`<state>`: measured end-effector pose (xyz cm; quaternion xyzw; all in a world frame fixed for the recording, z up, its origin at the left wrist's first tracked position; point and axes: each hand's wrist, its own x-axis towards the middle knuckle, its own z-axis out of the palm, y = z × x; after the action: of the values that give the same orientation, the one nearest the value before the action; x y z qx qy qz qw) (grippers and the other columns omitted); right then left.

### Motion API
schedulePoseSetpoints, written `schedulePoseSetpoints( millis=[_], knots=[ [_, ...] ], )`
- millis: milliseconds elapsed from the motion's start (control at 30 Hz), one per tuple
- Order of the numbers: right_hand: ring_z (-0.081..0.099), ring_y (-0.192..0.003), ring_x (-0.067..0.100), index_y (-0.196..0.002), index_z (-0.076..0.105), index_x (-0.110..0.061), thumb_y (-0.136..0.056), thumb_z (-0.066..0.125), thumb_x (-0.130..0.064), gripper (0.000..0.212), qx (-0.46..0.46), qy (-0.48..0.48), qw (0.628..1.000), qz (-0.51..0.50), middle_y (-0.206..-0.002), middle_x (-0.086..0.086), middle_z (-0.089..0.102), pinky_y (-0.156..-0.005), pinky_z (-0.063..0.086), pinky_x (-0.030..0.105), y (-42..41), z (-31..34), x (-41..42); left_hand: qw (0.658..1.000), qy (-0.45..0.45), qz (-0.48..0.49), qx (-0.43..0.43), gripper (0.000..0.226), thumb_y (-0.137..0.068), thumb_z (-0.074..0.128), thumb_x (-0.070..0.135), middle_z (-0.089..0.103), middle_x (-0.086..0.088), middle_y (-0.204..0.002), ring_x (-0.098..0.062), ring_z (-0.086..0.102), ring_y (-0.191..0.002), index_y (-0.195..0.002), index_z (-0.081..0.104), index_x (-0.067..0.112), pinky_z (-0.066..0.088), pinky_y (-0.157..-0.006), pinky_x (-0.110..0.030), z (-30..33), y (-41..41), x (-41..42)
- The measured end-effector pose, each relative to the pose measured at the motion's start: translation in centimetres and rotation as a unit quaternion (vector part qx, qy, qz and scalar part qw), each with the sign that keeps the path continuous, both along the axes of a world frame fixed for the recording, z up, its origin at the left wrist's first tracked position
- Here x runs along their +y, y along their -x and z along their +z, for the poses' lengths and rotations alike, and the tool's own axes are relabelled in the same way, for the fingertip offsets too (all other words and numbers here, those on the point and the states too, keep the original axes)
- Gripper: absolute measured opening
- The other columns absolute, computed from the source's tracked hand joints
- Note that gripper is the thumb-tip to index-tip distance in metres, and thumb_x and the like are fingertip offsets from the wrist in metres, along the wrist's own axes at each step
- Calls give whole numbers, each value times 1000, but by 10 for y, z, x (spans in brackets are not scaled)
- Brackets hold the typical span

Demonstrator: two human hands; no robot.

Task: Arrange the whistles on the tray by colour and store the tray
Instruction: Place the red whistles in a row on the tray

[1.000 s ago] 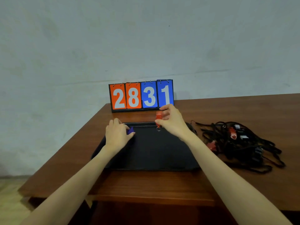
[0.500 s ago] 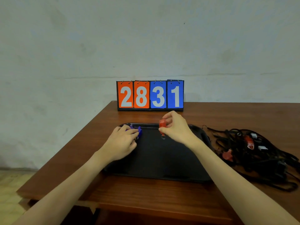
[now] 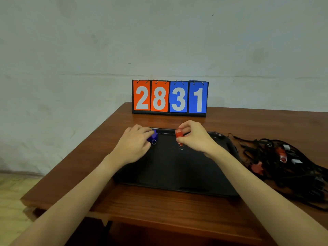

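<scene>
A black tray [image 3: 177, 171] lies on the wooden table. My left hand [image 3: 134, 146] holds a blue whistle [image 3: 153, 136] with a metal ring at the tray's far left. My right hand [image 3: 194, 137] pinches a red whistle [image 3: 178, 134] just above the tray's far middle, its ring hanging below. At the right lies a tangle of black lanyards [image 3: 287, 167] with more whistles, among them red ones [image 3: 281, 154] and white ones [image 3: 296, 161].
A flip scoreboard [image 3: 170, 97] reading 2831 stands at the table's far edge against the wall. The table's left edge [image 3: 74, 153] drops to the floor. The lanyard pile lies close to the tray's right rim.
The head camera has shifted, so the scene sits further right and lower. Both hands have stayed at the tray's far edge, each still holding its whistle.
</scene>
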<state>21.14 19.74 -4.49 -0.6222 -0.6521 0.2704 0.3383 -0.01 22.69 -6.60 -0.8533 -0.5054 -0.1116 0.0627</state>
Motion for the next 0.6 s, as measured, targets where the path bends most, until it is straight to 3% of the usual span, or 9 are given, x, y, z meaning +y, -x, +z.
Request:
schedulePoseSetpoints(
  millis=[200,433,600],
  knots=[
    [59,-109,19,-126,49,-13,-79,73,-9,54,-32,26,999,30,-117,3,58,-84,52,28,9,-4,2,987,7,81,-135,44,-99,46,28,44,2,-147,-18,37,-136,-142,42,25,29,-112,-41,0,24,15],
    [54,-112,19,-128,49,-12,-81,72,-13,52,-165,-28,986,24,-125,6,54,-88,48,26,36,1,26,988,21,64,-137,45,-98,47,32,44,2,-146,-17,37,-135,-142,42,24,31,-111,-39,-2,30,17],
    [51,-93,13,-118,55,-6,-84,69,-13,37,-205,-11,979,15,-118,9,58,-77,42,21,51,-8,39,987,10,61,-146,44,-99,46,33,44,2,-146,-17,38,-135,-141,43,24,30,-111,-39,-1,32,14]
  ],
)
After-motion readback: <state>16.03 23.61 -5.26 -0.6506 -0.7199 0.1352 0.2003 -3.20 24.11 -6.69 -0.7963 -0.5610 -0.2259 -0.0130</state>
